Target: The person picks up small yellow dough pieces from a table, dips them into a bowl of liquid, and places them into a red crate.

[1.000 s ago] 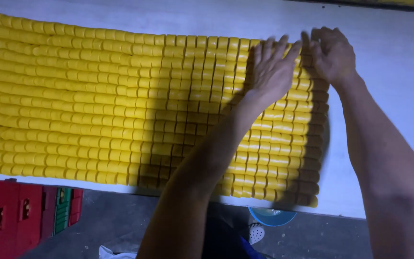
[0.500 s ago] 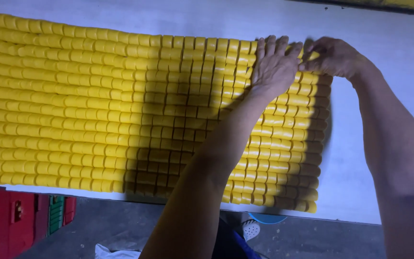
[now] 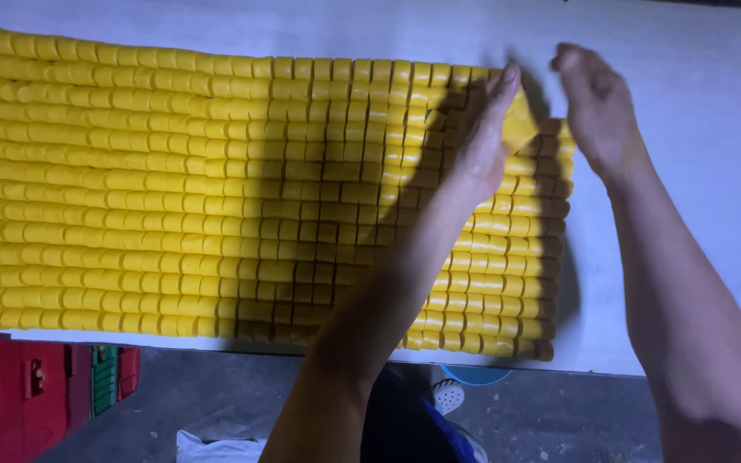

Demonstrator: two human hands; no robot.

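White tabletop (image 3: pixel 696 197) fills the view, and most of it is covered by a big block of yellow caps (image 3: pixel 216 197), small squat cylinders lying on their sides in long, tight rows. The rows run from 9 o'clock across to about 3 o'clock and stack from the far edge down to the near edge of the table. A broad shadow darkens the caps through the middle of the block.

At about 1 o'clock, the left hand (image 3: pixel 484 137) lies with fingers stretched out and close together, palm down against the top right corner of the block. One loose yellow cap (image 3: pixel 520 127) sits tilted just at the right of that hand, touching its edge; whether the fingers actually pinch it cannot be told. The right hand (image 3: pixel 598 107) is just beside it at 2 o'clock, fingers loosely curled and thumb up, resting at the outer end of the upper rows, with nothing clearly gripped.

Below the table edge, at 6 o'clock, grey floor (image 3: pixel 216 403) shows. Red crates (image 3: pixel 10 399) stand at 8 o'clock with a green crate (image 3: pixel 105 377) beside them. A blue bowl (image 3: pixel 476 375) peeks out under the table rim near a white shoe (image 3: pixel 449 396).
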